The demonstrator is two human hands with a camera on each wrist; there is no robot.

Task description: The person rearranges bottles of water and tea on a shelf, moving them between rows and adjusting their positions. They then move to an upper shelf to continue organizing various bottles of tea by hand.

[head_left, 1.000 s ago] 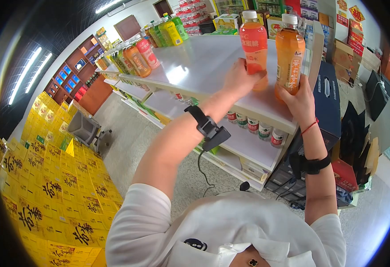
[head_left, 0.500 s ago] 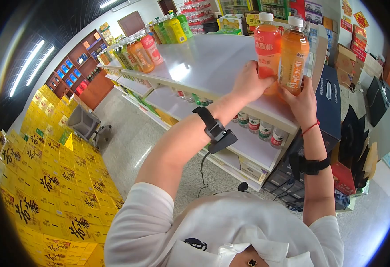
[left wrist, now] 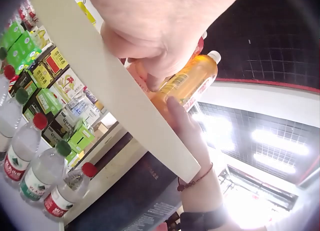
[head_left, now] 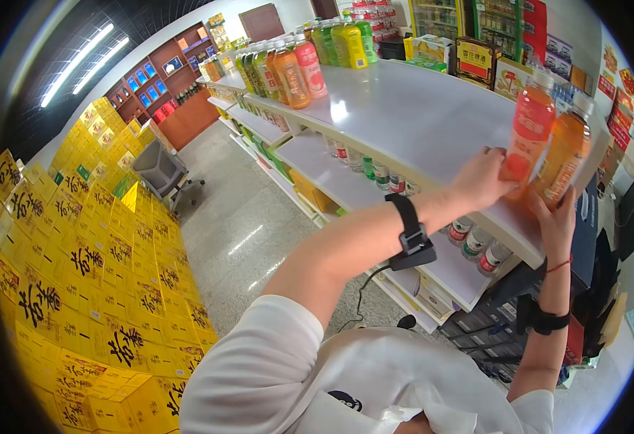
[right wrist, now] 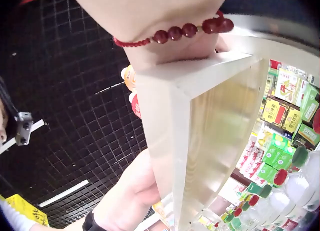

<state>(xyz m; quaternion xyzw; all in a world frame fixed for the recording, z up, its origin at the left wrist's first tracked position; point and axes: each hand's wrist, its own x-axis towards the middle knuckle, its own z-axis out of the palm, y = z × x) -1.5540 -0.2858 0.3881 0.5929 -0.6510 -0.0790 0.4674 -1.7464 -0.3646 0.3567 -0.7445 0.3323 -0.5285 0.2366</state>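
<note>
In the head view my left hand grips the lower part of a pink-labelled peach drink bottle with a white cap. Beside it, my right hand holds an amber drink bottle low down, thumb across its front. Both bottles stand close together at the right end of the white shelf top, leaning to the right in this view. The left wrist view shows the amber bottle with right-hand fingers round its base; my left hand covers most of the peach bottle. The shelf corner hides my right fingers in the right wrist view.
Several drink bottles stand in rows along the shelf's far left part. Water bottles fill the tier below. Yellow cartons are stacked at left, near a grey chair. Dark boxes stand by the shelf's right end.
The two bottles, first apart, have come together side by side. The head view has swung left, so hands and bottles now appear further right and tilted.
</note>
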